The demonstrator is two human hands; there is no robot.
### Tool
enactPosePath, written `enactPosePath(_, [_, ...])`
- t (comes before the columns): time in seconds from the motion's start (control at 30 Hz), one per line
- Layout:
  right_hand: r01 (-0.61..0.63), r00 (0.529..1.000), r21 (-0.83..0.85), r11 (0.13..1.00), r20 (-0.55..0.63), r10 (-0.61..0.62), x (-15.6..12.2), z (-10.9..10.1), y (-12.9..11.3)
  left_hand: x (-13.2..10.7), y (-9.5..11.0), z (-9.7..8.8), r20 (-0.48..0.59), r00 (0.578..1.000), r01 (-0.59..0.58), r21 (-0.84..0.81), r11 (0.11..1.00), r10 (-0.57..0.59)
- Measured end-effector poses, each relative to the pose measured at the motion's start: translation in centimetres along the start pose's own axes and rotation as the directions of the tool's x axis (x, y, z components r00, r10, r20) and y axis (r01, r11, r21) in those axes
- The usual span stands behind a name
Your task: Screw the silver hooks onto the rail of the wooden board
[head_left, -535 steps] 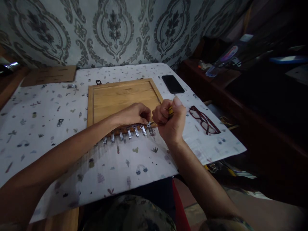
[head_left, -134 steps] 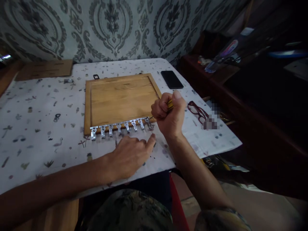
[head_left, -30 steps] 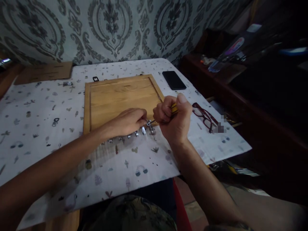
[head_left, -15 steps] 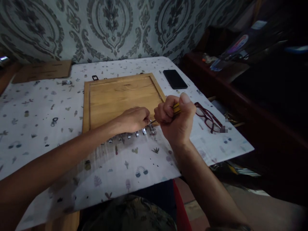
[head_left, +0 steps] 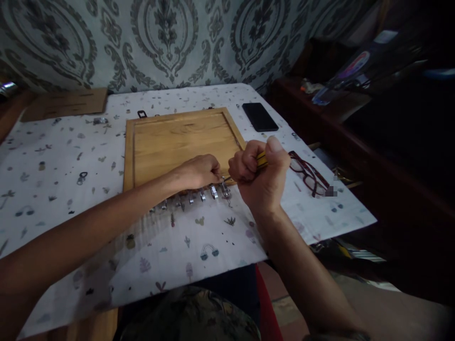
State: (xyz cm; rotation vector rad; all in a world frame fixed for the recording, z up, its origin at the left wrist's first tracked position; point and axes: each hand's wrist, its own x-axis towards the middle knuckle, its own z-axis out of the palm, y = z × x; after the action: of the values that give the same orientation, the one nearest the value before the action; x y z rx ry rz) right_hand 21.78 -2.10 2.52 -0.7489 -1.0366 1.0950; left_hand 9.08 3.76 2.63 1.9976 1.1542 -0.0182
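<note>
A framed wooden board (head_left: 181, 142) lies on the table, with several shiny metal clips (head_left: 213, 192) in a row along its near edge. My right hand (head_left: 263, 182) is closed in a fist around a screwdriver (head_left: 262, 161) with a yellow and black handle. Its thin shaft points left, toward the board's near right corner. There my left hand (head_left: 201, 173) rests over the edge, its fingers pinched close to the shaft's end. What those fingers grip is hidden. One more metal clip (head_left: 225, 189) sits at the corner, just below the tip.
A black phone (head_left: 260, 117) lies beyond the board to the right, and red-framed glasses (head_left: 309, 174) lie right of my right hand. A cardboard piece (head_left: 66, 104) is at the back left. Small dark hardware (head_left: 82, 177) lies on the patterned tablecloth (head_left: 149, 284). A plastic bottle (head_left: 350, 66) stands off right.
My left hand has shifted very slightly up, showing more of the clips. The right hand keeps its hold on the screwdriver in nearly the same place.
</note>
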Motion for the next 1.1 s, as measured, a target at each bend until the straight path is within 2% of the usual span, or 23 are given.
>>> enactPosePath(0.3, [0.027, 1.000, 0.010, 1.000, -0.011, -0.026, -0.2, 0.1, 0.1, 0.4, -1.3, 0.3, -0.079, 0.993, -0.090, -0.039, 0.995, 0.087])
enactPosePath(0.6, [0.071, 0.997, 0.037, 0.997, 0.007, -0.071, -0.2, 0.3, 0.1, 0.2, -1.2, 0.2, -0.059, 0.991, -0.123, -0.059, 0.991, 0.119])
enactPosePath(0.77, [0.045, 0.999, 0.053, 0.998, -0.009, -0.044, -0.1, 0.1, 0.1, -0.9, -1.3, -0.4, -0.062, 0.983, -0.179, -0.098, 0.979, 0.174])
enactPosePath(0.83, [0.032, 0.999, 0.046, 0.998, 0.000, -0.032, -0.1, 0.0, 0.1, -1.5, -1.7, -0.5, -0.101, 0.964, -0.254, -0.084, 0.963, 0.246])
enactPosePath(0.93, [0.035, 0.999, 0.041, 0.999, 0.036, -0.036, -0.1, -0.2, 0.2, -2.2, -2.7, -0.6, -0.153, 0.899, -0.404, 0.070, 0.912, 0.410])
enactPosePath(1.0, [0.043, 0.998, 0.046, 0.998, 0.040, -0.045, -0.1, -0.2, 0.2, -2.5, -3.4, -0.6, -0.133, 0.851, -0.470, 0.239, 0.850, 0.508])
enactPosePath(1.1, [0.045, 0.999, 0.048, 0.998, 0.020, -0.046, -0.1, -0.1, 0.2, -2.8, -4.0, -0.5, -0.074, 0.811, -0.498, 0.431, 0.752, 0.580])
